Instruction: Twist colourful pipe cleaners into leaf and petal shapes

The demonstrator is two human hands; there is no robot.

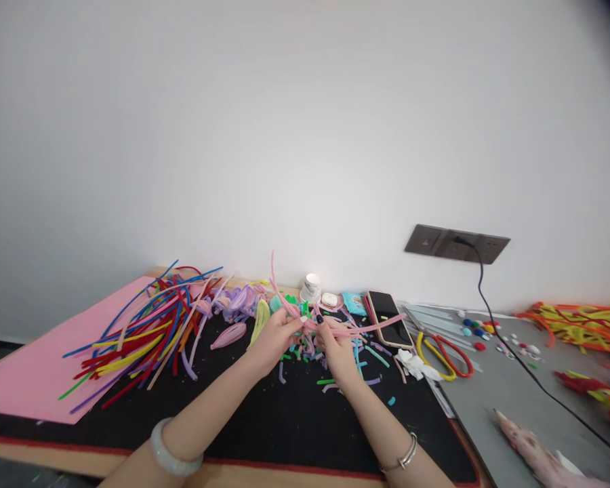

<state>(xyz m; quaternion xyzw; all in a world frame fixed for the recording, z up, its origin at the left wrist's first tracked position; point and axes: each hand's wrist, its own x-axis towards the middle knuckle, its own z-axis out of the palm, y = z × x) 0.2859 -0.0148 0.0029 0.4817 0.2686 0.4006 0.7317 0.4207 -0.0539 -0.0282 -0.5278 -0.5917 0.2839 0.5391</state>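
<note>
Pink fuzzy stems (312, 326) span 2 hands above a black mat (279, 434). The left hand (278, 337) pinches them between thumb and fingers; the right hand (338, 349) grasps them just beside it. Short pieces (328, 381) lie beneath, multicoloured stems (155, 332) toward the left.

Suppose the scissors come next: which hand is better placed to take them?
Probably the right hand: it is nearer the scissors, which lie on its side. The left hand sits farther across. Both hold pink stems, so the right would have to let go first.
</note>
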